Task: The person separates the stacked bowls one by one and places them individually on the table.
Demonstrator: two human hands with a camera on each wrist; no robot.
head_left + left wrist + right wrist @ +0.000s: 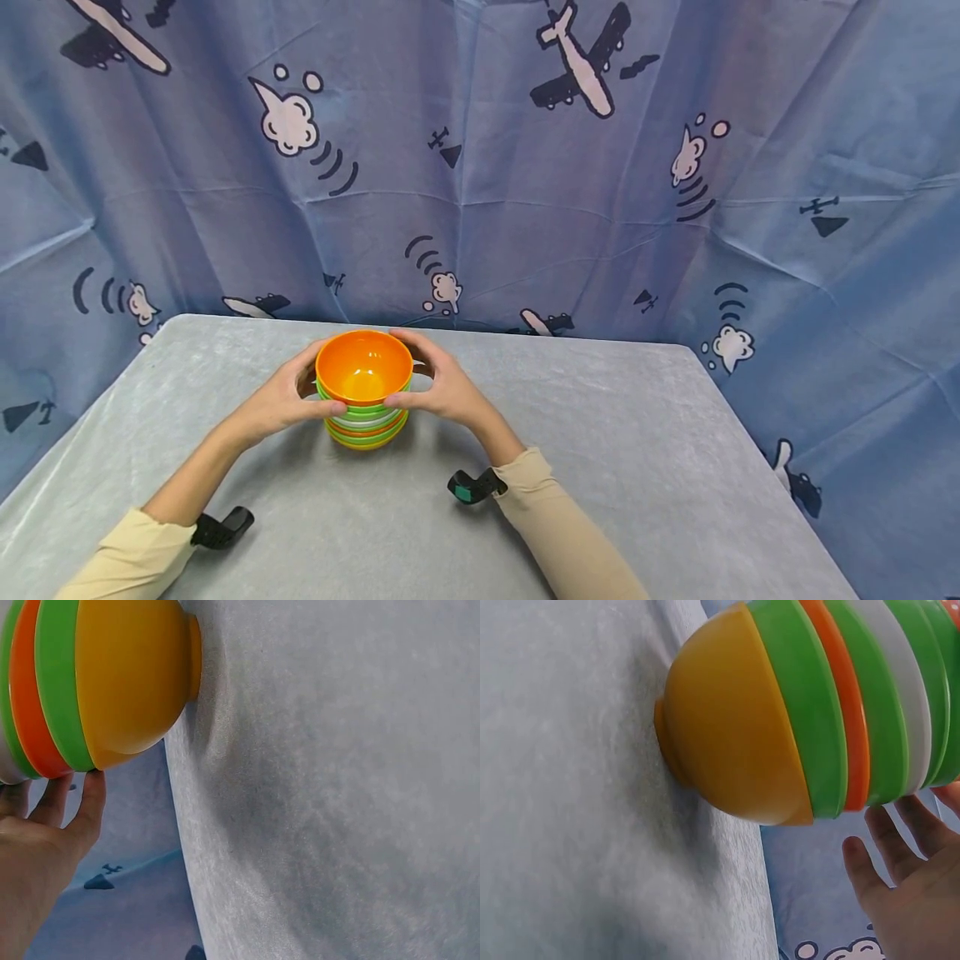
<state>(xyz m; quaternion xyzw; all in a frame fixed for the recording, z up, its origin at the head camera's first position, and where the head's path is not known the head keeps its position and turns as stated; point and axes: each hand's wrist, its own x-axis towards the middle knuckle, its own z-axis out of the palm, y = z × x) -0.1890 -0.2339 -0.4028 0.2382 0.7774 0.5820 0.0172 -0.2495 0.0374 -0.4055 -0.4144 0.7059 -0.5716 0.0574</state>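
Note:
A nested stack of bowls (365,367) stands upright on the table, an orange one on top. Below it show green, white and orange rims, and a yellow bowl (135,675) forms the base. My left hand (281,400) holds the stack from its left side, thumb at the front, fingertips against the green and orange bowls. From the other side my right hand (442,385) holds it near the top, thumb on the front and fingers behind. In the right wrist view, one right finger (861,866) is off the bowls. The stack's far side is hidden in the head view.
The stack is on a table with a pale grey cloth (600,467), towards its far edge. Behind hangs a blue curtain (495,167) printed with aeroplanes and clouds. Black wrist mounts (223,528) sit at both sleeve cuffs.

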